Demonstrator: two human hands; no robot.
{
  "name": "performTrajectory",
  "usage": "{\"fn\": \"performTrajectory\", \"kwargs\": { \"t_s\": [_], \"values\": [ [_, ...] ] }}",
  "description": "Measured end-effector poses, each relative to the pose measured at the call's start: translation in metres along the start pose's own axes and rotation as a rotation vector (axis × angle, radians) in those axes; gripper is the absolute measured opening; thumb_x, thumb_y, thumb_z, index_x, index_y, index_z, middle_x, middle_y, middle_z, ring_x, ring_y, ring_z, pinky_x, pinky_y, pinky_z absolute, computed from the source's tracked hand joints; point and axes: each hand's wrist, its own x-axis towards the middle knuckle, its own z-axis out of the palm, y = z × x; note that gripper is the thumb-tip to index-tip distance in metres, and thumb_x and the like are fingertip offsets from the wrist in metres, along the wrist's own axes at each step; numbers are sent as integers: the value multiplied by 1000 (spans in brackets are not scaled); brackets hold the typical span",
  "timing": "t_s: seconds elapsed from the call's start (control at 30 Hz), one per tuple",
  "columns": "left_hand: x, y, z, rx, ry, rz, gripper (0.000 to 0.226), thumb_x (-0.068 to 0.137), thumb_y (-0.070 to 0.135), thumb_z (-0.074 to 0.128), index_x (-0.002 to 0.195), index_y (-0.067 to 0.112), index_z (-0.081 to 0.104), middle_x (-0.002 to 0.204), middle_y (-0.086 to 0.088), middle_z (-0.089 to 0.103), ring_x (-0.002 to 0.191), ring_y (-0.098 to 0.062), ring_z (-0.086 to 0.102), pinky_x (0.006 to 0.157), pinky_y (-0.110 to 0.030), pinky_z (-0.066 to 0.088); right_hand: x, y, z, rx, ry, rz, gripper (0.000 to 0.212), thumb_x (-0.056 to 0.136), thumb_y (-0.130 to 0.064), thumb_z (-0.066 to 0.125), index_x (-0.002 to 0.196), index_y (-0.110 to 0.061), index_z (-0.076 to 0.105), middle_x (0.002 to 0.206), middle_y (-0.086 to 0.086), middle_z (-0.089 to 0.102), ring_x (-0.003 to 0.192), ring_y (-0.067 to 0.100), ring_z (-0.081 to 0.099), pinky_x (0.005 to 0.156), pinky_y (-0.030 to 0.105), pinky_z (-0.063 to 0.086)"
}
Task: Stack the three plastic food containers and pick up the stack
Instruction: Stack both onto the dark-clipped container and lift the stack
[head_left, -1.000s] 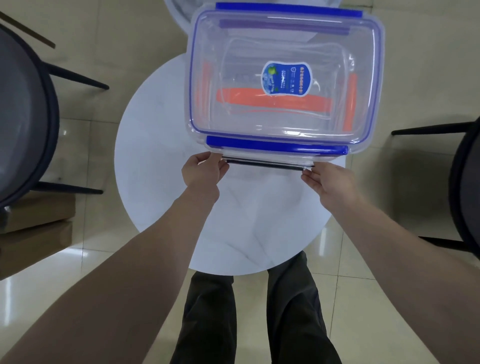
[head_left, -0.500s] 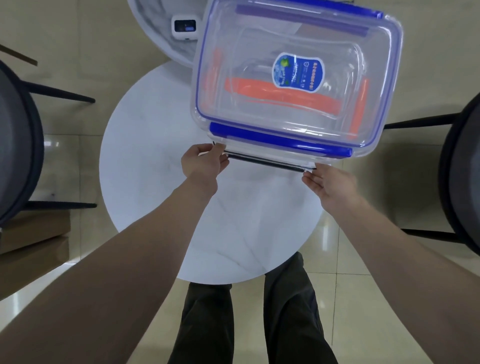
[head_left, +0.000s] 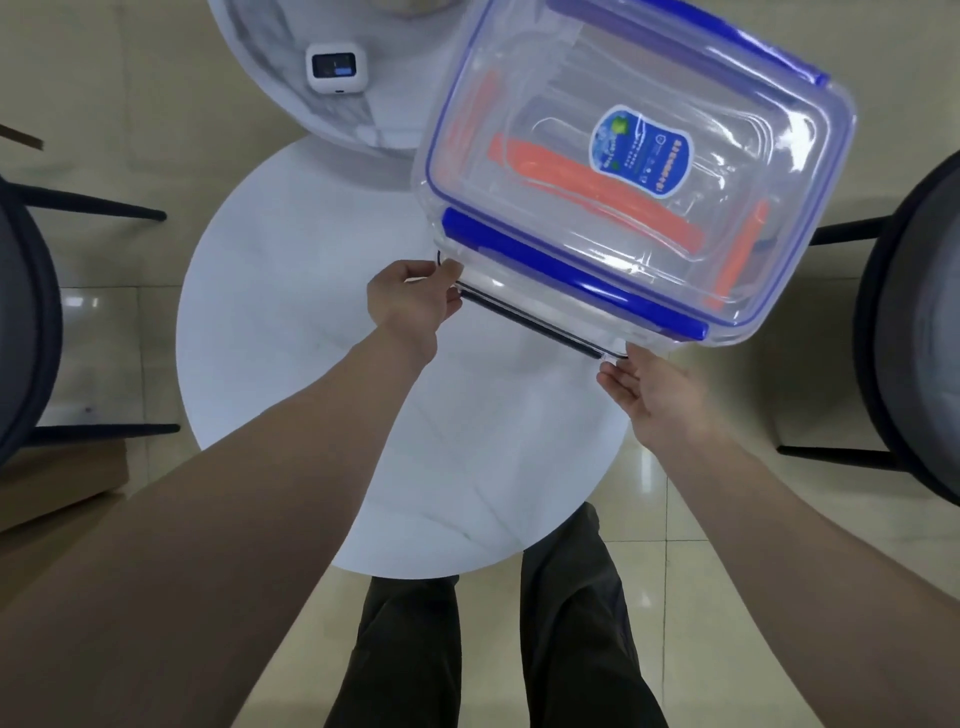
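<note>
on the far left a dark chair (head_left: 26, 332) stands on the tiled floor. the round white table (head_left: 311, 291) lies below me, and a second marbled table (head_left: 270, 62) touches its far edge, with a small white gadget (head_left: 336, 67) on it. my left hand (head_left: 413, 301) is curled around the near left corner of the container stack (head_left: 623, 171), fingers tucked under the bottom box's dark-edged rim. the stack is in the air, above the far right part of the white table and tilted, its left side farther from me. the top box has a clear lid with blue clips and a blue label (head_left: 643, 151); orange clips of a smaller box show through it. my right hand (head_left: 657, 397) holds the near right corner from below, palm up. another dark chair (head_left: 914, 332) sits on the far right.
</note>
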Motion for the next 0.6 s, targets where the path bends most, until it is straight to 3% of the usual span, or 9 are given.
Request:
{"fn": "performTrajectory", "kwargs": {
  "t_s": [0.3,0.6],
  "values": [
    [15,26,21,19,-97,49,21,83,15,84,88,10,65,92,-9,73,88,-25,77,53,-20,58,3,-1,5,96,5,27,25,91,-18,73,102,3,66,80,11,67,71,21,70,66,28,62],
    [30,41,30,63,-168,102,25,82,15,85,96,4,67,92,-10,72,86,-28,76,63,-25,64,1,1,14,159,47,32,28,90,-17,75,101,8,67,84,15,69,74,24,73,65,30,63]
  ]
}}
